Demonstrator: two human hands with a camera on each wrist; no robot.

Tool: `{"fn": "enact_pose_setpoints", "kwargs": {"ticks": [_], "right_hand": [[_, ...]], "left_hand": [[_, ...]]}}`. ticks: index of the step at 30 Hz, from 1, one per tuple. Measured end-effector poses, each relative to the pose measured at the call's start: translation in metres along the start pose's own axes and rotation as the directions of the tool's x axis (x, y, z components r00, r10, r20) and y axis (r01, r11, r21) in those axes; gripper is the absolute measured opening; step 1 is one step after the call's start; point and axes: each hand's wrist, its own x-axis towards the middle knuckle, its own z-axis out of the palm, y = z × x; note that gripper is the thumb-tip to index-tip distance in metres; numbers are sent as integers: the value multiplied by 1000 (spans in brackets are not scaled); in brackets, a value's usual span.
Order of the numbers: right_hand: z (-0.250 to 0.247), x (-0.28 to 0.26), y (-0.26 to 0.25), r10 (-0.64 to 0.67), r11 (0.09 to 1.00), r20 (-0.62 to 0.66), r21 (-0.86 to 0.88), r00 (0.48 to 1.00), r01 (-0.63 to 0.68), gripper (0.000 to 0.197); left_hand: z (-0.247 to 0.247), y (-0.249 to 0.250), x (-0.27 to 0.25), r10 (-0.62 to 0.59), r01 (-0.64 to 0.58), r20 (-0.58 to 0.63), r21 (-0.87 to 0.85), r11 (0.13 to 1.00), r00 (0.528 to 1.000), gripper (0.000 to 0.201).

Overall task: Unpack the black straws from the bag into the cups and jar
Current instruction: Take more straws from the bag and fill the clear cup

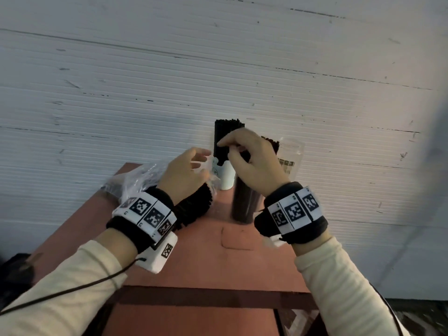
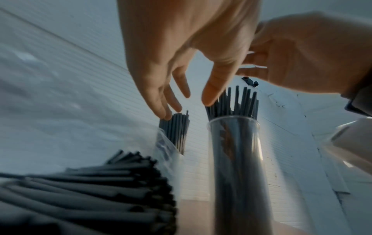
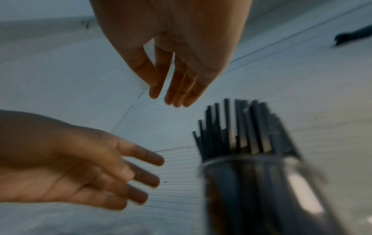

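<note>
Black straws (image 1: 226, 139) stand upright in white cup (image 1: 224, 177) and clear jar (image 1: 243, 202).

Dim, cool light; motion-blurred wrist views, wide-angle edge distortion.

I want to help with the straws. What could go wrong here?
The tall jar is packed with straws and stands near the table edge; the right hand hovers just above, so a bump might tip it. Loose straws spilling from the bag could roll off.
</note>
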Motion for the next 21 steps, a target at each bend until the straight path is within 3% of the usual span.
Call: {"fn": "enact_pose_setpoints", "kwargs": {"ticks": [3, 6, 10, 12, 14, 17, 21], "right_hand": [[32, 0, -8, 189, 980, 273, 2, 943, -197, 22], [69, 0, -9, 292, 956, 555, -170, 779, -238, 26], [108, 0, -10, 369, 929, 729, -288, 576, -230, 42], [122, 2, -12, 396, 918, 761, -345, 513, -197, 44], [134, 6, -15, 427, 901, 766, -402, 480, -160, 52], [151, 12, -18, 430, 894, 782, -439, 452, -91, 48], [157, 16, -25, 344, 907, 777, -421, 527, 29, 39]], "left_hand": [[-36, -9, -9, 46, -33, -137, 94, 995, 989, 31], [-66, -20, -18, 50, -5, -165, 262, 965, 985, 26], [-89, -36, -23, -41, 75, -92, 407, 910, 995, 23], [-93, -45, -20, -93, 81, 6, 440, 894, 996, 33], [-96, -50, -18, -129, 73, 94, 456, 887, 987, 43], [-98, -58, -13, -148, 87, 101, 456, 886, 984, 51], [-103, -59, -10, -116, 82, 60, 410, 908, 991, 45]]}}
